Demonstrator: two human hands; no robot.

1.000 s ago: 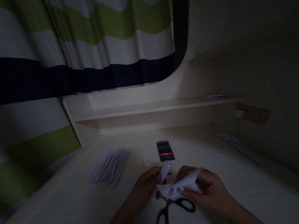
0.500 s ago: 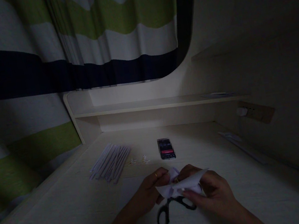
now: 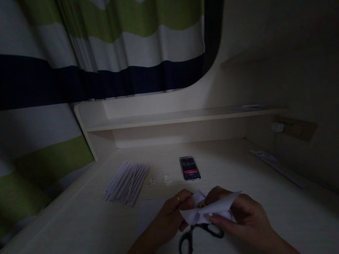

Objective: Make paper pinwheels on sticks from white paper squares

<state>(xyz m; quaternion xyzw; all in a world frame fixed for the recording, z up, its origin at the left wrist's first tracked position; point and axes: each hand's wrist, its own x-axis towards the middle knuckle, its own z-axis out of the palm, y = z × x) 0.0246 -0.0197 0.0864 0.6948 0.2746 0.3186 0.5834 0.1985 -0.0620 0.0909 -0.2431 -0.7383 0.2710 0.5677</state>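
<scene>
Dim view down onto a pale desk (image 3: pixel 79 246) set beneath a striped curtain (image 3: pixel 128 34). Near the front edge of the desk, at its middle: left hand (image 3: pixel 171 215) and right hand (image 3: pixel 243 218), both closed on one crumpled piece of white paper (image 3: pixel 209 210), held just above the surface. Left fingers pinched on the paper's upper fold, a ring visible on one of them; right thumb and fingers clamped along the lower right part. Directly below the paper, flat on the desk: black-handled scissors (image 3: pixel 195 239), loops toward the front edge, blades hidden under the paper, touched by neither hand. Toward the back left of the desk: a fanned bundle of white paper strips (image 3: pixel 127 184), well apart from the hands. Between bundle and phone: a scatter of small white bits (image 3: pixel 161 181), too small to identify. Back centre: a phone (image 3: pixel 190 168), screen lit. Behind all, a low shelf (image 3: pixel 174 118) along the back edge. Progress, as a judgement: strips already prepared and laid aside; paper in hand only partly shaped, folds loose and uneven; scissors idle, shaping of this piece apparently unfinished.
</scene>
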